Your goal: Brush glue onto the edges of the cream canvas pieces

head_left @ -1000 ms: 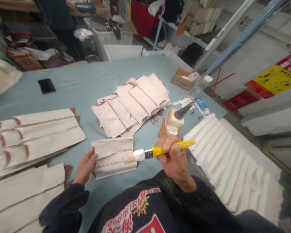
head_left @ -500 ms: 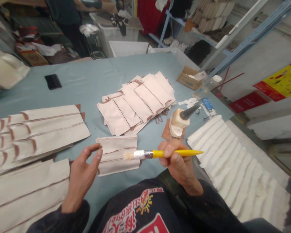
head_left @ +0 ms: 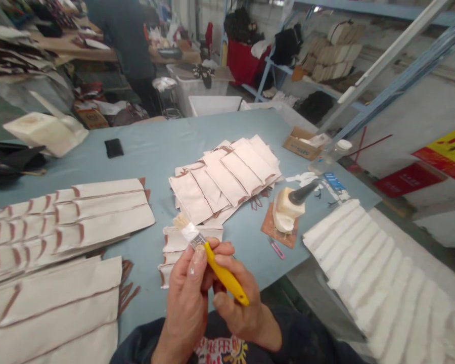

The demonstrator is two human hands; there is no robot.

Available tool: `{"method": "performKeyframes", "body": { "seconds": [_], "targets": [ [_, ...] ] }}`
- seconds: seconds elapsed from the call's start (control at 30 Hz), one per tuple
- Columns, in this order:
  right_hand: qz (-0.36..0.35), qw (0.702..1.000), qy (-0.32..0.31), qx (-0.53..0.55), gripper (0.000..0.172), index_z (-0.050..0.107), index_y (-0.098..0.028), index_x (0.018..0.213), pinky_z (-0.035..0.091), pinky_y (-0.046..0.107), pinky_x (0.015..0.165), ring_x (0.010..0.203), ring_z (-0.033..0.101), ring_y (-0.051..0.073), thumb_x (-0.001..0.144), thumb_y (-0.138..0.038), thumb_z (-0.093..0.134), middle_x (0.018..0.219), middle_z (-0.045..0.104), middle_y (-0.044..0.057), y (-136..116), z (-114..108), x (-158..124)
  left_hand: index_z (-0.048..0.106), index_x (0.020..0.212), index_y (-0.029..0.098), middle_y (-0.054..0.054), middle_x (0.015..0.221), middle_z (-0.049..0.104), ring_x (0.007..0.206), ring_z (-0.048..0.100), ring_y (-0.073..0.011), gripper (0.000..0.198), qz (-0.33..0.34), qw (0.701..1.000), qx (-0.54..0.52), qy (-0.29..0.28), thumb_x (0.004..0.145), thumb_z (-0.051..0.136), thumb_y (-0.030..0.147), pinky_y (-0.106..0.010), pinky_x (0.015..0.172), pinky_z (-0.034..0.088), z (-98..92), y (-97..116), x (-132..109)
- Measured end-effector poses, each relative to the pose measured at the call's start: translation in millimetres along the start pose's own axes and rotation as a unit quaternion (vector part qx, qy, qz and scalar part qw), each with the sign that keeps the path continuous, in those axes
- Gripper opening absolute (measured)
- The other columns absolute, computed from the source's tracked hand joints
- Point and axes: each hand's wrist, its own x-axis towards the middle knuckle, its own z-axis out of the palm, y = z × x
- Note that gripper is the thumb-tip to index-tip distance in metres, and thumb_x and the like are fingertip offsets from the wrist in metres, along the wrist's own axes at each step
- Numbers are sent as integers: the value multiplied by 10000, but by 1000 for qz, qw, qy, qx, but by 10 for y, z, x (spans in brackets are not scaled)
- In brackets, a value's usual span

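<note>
A yellow-handled paintbrush [head_left: 225, 275] is held in front of me, its pale bristles pointing up and left, with white stuff near the metal band. My left hand [head_left: 187, 293] is closed on it near the band, thumb on top. My right hand [head_left: 246, 303] has its fingers curled about the handle. Behind the brush lies a small set of cream fabric pieces with brown edges [head_left: 174, 242], partly hidden by my hands. Beyond it is an overlapping pile of similar cream pieces [head_left: 227, 177]. A cut-open pale container [head_left: 286, 210] with a dark spout stands on a brown pad to the right.
Rows of cream pieces [head_left: 106, 202] cover the left of the blue-green table [head_left: 151, 146]. Pink-handled snips [head_left: 276, 248] lie by the brown pad. White folded cloths [head_left: 371, 263] are stacked at right. A phone [head_left: 114, 147], small carton [head_left: 301, 144] and jar [head_left: 331, 156] sit farther back. A person [head_left: 125, 45] stands beyond.
My left hand has moved right and taken hold of the brush near its metal band. The brush has turned from level to slanting, bristles up. The view has lifted, showing more of the room.
</note>
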Motion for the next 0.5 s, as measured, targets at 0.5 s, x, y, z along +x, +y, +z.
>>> {"method": "performKeyframes", "body": {
  "seconds": [0.5],
  "targets": [
    [-28,993,-22,-113,214,701,-175,879,482,208,481,500,595,106,1006,-323,611,614,675,-10,-653,-351,551,797,975,170,15,592,674,392,549,-90,571,-70,983,162,-48,705,864,670,-217,438,509,-390,366,-403]
  ]
}}
